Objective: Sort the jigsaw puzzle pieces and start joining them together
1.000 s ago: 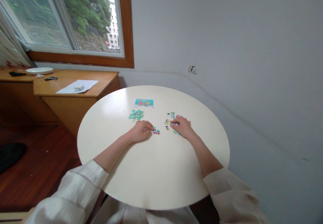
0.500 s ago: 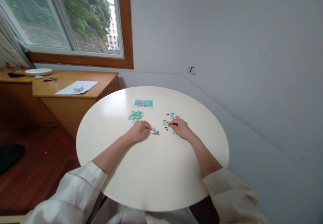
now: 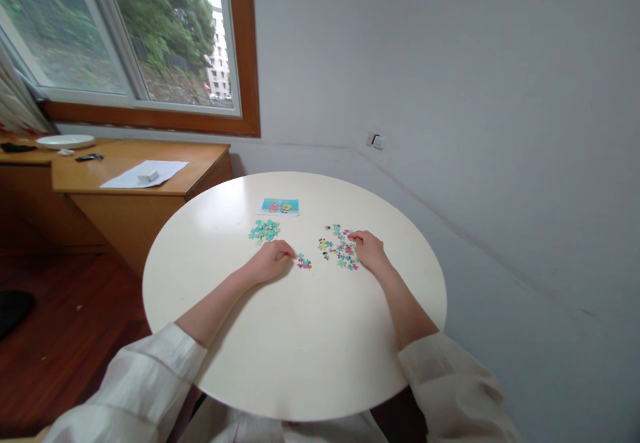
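A small cluster of colourful jigsaw puzzle pieces [image 3: 304,262] lies on the round white table [image 3: 300,343]. Just left of it rests my left hand [image 3: 270,261], its fingers curled and closed with the tips at the cluster's edge; whether they pinch a piece is hidden. Loose multicoloured pieces [image 3: 341,250] are spread to the right of the cluster. Over their right side my right hand [image 3: 370,251] has its index finger reaching out near a pink piece [image 3: 346,232], with no piece visible in it.
A heap of turquoise pieces [image 3: 265,230] lies beyond my left hand. Behind it is a picture card [image 3: 280,206] with cartoon figures. A wooden desk [image 3: 210,163] at the left carries paper [image 3: 173,170], a small white box [image 3: 148,176] and a white plate [image 3: 65,141].
My right hand has drawn back to the right, uncovering more loose pieces. The left hand stays beside the small cluster. The whole view has shifted slightly.
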`<state>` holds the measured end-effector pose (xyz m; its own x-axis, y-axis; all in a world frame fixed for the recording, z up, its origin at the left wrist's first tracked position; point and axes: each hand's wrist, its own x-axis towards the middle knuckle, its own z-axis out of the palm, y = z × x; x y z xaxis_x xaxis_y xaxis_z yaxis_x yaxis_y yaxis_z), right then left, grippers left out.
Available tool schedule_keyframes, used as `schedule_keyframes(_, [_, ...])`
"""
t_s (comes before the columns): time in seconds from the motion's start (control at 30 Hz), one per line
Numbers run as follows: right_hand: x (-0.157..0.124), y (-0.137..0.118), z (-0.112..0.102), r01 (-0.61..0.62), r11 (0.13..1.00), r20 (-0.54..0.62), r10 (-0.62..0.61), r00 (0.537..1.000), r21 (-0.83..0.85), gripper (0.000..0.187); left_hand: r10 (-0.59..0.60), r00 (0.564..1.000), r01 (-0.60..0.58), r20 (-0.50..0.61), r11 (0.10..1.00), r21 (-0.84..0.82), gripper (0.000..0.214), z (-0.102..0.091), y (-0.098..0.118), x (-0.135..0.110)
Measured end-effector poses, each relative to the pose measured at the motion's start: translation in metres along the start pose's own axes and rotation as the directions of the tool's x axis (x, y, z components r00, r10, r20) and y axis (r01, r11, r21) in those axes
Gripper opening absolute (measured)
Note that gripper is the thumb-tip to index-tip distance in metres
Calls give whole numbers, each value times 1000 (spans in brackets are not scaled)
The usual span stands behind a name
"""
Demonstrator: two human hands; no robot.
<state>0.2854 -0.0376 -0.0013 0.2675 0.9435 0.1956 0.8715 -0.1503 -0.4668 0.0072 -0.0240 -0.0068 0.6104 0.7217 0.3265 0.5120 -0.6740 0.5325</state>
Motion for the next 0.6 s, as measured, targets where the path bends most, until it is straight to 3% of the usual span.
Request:
schedule_keyframes(0.3, [-2, 2, 0, 34, 997, 41, -31, 999, -68, 22, -36, 999, 36, 13, 999, 35, 30, -3, 4, 0])
schedule_keyframes(0.6, [-3, -4, 3, 18, 993, 73, -10, 997, -118, 26, -46, 999, 46, 10, 998, 35, 29, -3, 6, 0])
